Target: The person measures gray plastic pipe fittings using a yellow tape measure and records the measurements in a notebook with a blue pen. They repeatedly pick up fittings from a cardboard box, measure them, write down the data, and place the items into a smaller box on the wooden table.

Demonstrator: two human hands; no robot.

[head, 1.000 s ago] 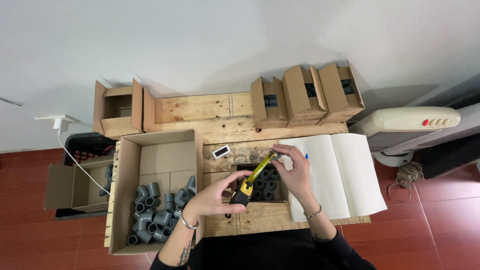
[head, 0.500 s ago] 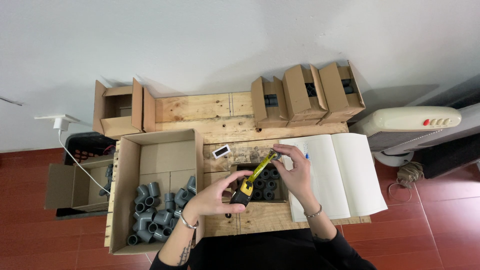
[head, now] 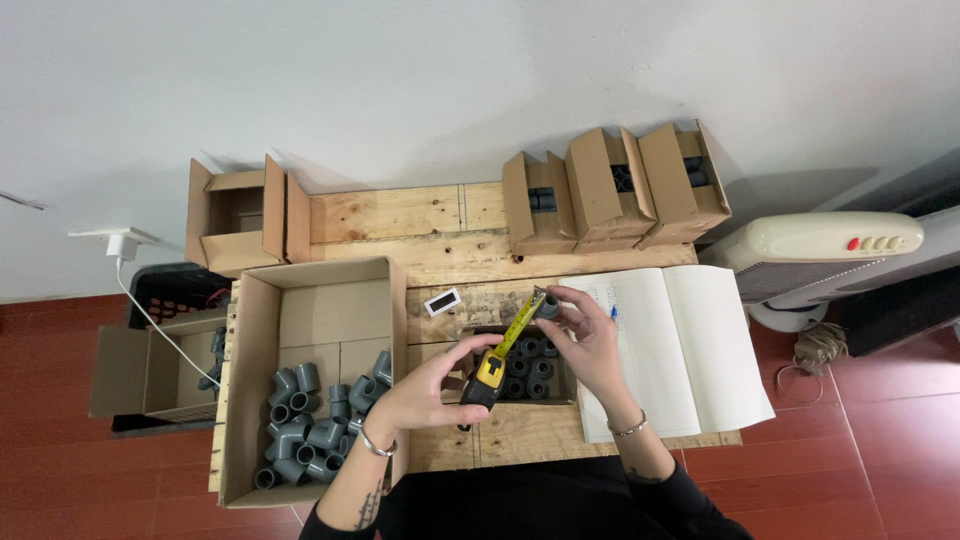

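Note:
My left hand (head: 425,390) grips a yellow and black tape measure (head: 486,375). Its yellow blade (head: 518,327) runs up and to the right to a small grey pipe fitting (head: 547,306) that my right hand (head: 590,340) pinches between its fingertips. Both hands hover over a small open cardboard box (head: 522,372) packed with several grey fittings standing on end. An open blank notebook (head: 672,345) lies just to the right of my right hand.
A large open carton (head: 262,390) at the left holds several grey elbow and tee fittings. Three small cartons (head: 612,190) stand at the back right of the wooden pallet table (head: 400,218), another carton (head: 235,220) at the back left. A white fan heater (head: 820,250) sits on the floor to the right.
My right hand has turned the grey fitting and moved it slightly up and left. The tape blade's end has followed it. My left hand has barely moved.

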